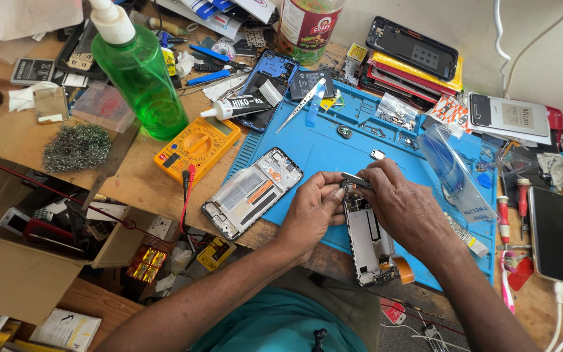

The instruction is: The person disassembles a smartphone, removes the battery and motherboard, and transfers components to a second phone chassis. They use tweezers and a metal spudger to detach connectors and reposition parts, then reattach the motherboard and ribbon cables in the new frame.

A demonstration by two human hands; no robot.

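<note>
An opened phone frame is steadied near the blue mat's near edge by the pinching left hand, while metal tweezers are pinched over its far end by the right hand.

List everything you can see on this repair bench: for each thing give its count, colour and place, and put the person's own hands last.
Repair mat: one, blue, centre of bench.
Opened phone frame: one, grey-white, under both hands.
Phone frame: one, silver, mat's left edge.
Multimeter: one, orange, left of mat.
Spray bottle: one, green, upper left.
Glue tube: one, white and black, above multimeter.
Steel wool: one, grey, far left.
Cardboard box: one, brown, lower left.
Phone on charge: one, black, far right.
Left hand: steadies frame.
Right hand: fingers hold metal tweezers.
</note>
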